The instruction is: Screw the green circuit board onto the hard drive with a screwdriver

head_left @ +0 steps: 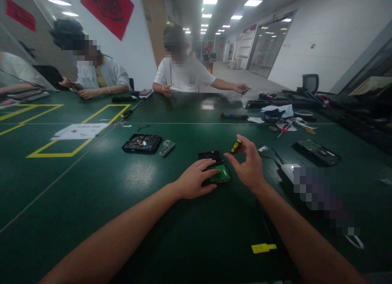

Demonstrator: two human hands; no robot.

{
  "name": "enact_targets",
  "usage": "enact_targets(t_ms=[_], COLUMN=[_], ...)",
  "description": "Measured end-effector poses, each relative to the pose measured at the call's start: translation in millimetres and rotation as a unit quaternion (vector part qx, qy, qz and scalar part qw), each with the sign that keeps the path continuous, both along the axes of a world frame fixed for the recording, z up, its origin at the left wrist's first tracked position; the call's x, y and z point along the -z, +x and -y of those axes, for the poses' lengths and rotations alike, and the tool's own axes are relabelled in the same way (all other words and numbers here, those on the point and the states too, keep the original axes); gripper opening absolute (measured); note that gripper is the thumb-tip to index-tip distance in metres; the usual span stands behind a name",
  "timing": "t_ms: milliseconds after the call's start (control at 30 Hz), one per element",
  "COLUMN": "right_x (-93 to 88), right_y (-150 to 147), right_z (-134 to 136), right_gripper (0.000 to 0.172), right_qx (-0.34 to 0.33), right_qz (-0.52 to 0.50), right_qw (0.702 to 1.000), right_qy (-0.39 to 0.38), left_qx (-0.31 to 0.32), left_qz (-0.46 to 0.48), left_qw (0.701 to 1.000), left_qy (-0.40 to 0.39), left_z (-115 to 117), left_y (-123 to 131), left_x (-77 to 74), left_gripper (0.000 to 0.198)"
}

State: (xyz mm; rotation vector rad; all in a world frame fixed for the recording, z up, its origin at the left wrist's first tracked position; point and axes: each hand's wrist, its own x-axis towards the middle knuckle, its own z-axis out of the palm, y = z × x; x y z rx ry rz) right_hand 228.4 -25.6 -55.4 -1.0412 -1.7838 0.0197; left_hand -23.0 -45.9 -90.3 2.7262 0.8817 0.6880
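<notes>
A hard drive (221, 174) with a black casing and a green circuit board lies flat on the green table in front of me. My left hand (197, 178) grips it from the left, fingers spread over its top and thumb along its near edge. Just right of the drive, my right hand (248, 163) is raised and pinches the yellow-and-black handle of a screwdriver (235, 146) between thumb and fingers. I cannot make out the screwdriver's shaft. Left of the drive lie a loose circuit board (167, 147) and a second black drive casing (142, 143).
Another drive (318, 151) and a pale, partly blurred elongated object (288, 169) with a cable lie on the right. Tools and cables (286, 120) are heaped behind. A second screwdriver (126, 113) and a paper sheet (79, 131) lie left. Several people sit across the table.
</notes>
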Motion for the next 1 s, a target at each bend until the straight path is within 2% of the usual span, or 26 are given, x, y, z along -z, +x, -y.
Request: enact_targets(t_ms=[300,567,800,1000], right_x=[1.2,-0.9,2.8,3.8], right_y=[-3.2,-1.0,-3.9,-1.5], right_z=[0.0,-0.9,0.8,-2.1], right_gripper=[0.070,0.064,0.066,0.068], right_qx=[-0.059,-0.001,-0.045,-0.014], right_qz=[-0.030,0.002,-0.018,-0.002], right_qw=[0.997,1.000,0.998,1.000], right_qy=[-0.045,-0.003,-0.042,-0.014], left_qx=[-0.003,-0.002,0.001,-0.001], left_qz=[0.004,-0.009,-0.003,0.000], left_qw=[1.000,1.000,1.000,1.000], left_qy=[0.007,0.010,0.004,0.002], left_z=[1.1,0.8,-0.7,-0.1], left_y=[0.2,-0.6,-0.6,-0.1], left_x=[-0.8,-1.6,1.5,1.1], left_gripper=[0.055,0.056,0.057,0.056])
